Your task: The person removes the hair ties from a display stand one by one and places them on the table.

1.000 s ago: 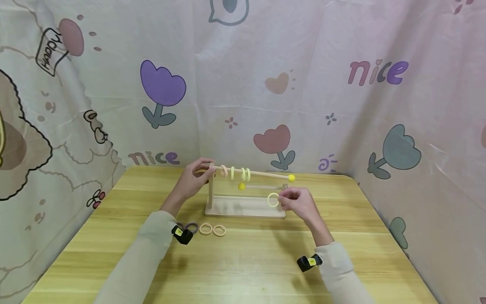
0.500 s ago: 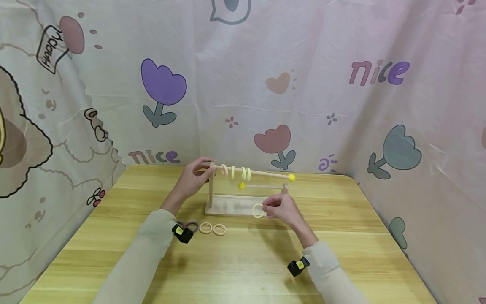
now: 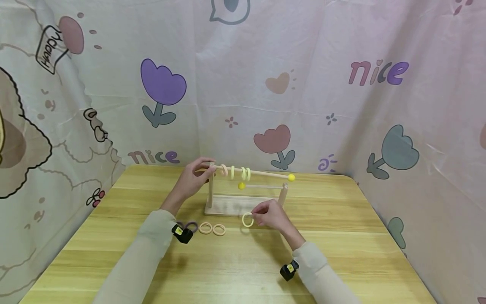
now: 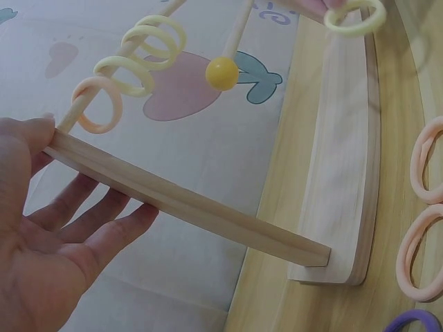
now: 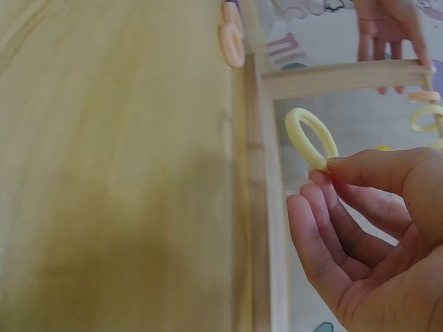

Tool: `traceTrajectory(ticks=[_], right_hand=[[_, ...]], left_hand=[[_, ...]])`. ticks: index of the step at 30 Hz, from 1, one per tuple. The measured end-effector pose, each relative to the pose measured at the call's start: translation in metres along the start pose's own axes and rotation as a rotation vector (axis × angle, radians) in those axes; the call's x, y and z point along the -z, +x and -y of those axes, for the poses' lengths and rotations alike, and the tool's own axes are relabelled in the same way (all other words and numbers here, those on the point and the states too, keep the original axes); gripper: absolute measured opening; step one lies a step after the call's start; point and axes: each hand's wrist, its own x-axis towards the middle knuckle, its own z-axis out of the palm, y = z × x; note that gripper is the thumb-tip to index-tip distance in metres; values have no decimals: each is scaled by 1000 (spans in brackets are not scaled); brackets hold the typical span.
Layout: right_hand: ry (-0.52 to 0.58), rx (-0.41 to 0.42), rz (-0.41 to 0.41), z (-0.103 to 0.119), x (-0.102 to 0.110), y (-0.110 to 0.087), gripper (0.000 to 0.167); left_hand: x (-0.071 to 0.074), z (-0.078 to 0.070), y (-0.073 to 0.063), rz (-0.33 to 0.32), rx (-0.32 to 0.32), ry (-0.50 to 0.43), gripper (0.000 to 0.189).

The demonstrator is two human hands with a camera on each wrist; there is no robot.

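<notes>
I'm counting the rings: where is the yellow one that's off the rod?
In the head view, the yellow ring is pinched by the right hand near the front edge of the wooden base, right of the peach rings.

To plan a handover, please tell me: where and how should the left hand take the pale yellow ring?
Probably pinch the pale yellow ring by its left rim, approaching from the left: the right hand pinches its right edge, so the opposite band and open hole are free. The left hand must first release the wooden stand.
</notes>
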Motion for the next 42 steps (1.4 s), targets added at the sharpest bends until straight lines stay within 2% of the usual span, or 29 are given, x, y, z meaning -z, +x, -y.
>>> traceTrajectory(ticks=[8,15,21,37,42], right_hand=[[-50,-6,11,-12,-17,5,6],[-62,-37,34,-10,-27,8,5],[-77,-28,50,-8,-35,9,5],[-125,-23,37,-7,-48,14,5],[-146,2,32,-5,-49,15,4]], left_hand=[[0,0,0,0,3,4,39],[0,0,0,2,-9,-5,38],[0,0,0,0,-2,5,38],[1,0,1,4,11,3,39],[0,-1,1,3,8,-2,38]])
